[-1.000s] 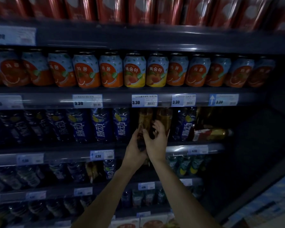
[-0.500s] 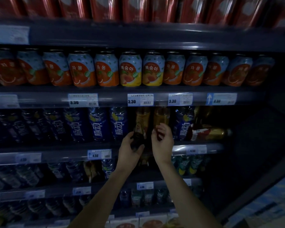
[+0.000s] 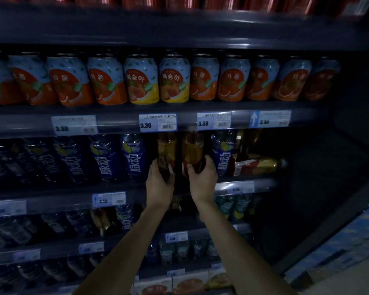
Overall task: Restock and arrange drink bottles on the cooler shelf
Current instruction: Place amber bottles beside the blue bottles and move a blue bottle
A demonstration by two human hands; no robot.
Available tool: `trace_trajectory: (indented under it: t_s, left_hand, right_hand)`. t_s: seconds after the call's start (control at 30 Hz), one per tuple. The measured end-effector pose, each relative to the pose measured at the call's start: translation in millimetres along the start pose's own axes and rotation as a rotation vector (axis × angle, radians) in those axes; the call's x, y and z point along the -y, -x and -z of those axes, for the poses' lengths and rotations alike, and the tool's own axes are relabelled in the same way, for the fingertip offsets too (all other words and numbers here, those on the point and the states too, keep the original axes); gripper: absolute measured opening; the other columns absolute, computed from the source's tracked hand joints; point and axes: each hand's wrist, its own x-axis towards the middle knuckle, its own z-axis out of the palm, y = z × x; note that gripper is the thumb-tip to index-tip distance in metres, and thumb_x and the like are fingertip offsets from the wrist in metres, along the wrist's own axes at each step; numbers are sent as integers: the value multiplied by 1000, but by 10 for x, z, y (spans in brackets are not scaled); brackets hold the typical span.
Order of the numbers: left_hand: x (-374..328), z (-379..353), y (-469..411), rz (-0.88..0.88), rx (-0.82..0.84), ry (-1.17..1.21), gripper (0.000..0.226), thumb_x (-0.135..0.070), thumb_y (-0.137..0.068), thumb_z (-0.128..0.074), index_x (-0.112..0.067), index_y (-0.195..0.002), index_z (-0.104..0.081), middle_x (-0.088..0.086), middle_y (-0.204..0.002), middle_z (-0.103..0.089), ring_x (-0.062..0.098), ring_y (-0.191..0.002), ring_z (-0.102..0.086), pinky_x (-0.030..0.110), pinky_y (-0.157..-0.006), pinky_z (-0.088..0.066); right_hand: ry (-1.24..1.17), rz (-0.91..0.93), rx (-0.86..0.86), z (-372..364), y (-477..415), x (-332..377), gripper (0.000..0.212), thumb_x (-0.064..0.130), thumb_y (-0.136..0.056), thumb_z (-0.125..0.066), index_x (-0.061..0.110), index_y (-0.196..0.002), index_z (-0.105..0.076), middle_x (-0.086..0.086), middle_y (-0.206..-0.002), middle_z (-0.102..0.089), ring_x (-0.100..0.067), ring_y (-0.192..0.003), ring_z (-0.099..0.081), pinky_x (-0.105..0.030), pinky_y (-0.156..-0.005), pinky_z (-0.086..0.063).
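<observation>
Two shelf-front bottles (image 3: 192, 152): left hand (image 3: 159, 185) grips one, right hand (image 3: 202, 180) another.

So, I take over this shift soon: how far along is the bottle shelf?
Done: the blue bottles stand in a row on the left. In hand: the left hand grips the left amber bottle, the right hand the right amber bottle, at the shelf front. To do: a fallen bottle lies on its side at the right and needs standing up.

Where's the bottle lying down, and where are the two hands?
Lying bottle (image 3: 263, 165): head view, on its amber body.
Left hand (image 3: 158, 186): head view, on the back of the hand.
Right hand (image 3: 203, 180): head view, on the back of the hand.
</observation>
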Motion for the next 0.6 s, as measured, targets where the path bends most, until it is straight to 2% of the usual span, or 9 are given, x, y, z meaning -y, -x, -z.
trace_trajectory:
  t_s: [0.13,0.3,0.43,0.53,0.6]
  left_hand:
    - [-6,-62,-5,4,-63,27,33,-15,-90,-63,-18,-121,-51,3,-113,-60,16,-104,-58,36,-91,-50]
    - [21,-97,14,46,-76,-7,53,-12,-88,-66,-13,-136,-44,7,-129,-48,18,-116,-50,26,-98,-39]
    - [21,-87,-29,81,-87,-24,59,-17,-89,-66,-14,-140,-37,6,-135,-42,7,-112,-43,20,-93,-34]
    - [21,-82,-104,82,-70,-18,63,-21,-89,-65,-13,-143,-34,4,-139,-43,9,-118,-44,22,-92,-37]
    - [35,-84,-160,82,-34,12,62,-21,-89,-66,-13,-142,-35,5,-136,-49,17,-122,-49,28,-94,-44]
  right_hand:
    - [19,0,17,33,-29,-12,48,25,-87,-69,7,-129,-54,-9,-119,-63,-20,-113,-58,-40,-98,-49]
    - [3,0,9,8,-16,5,43,28,-84,-71,11,-121,-57,-3,-110,-63,-15,-103,-61,-37,-92,-53]
    - [-18,-7,-23,-43,-16,31,63,31,-76,-80,8,-128,-52,-6,-119,-59,-16,-110,-57,-30,-96,-49]
    - [8,6,-33,-52,-34,24,61,29,-79,-78,6,-129,-51,-9,-119,-59,-20,-111,-57,-29,-94,-48]
    - [15,7,16,-31,-34,-3,53,29,-85,-71,6,-129,-51,-10,-118,-61,-23,-111,-59,-37,-95,-50]
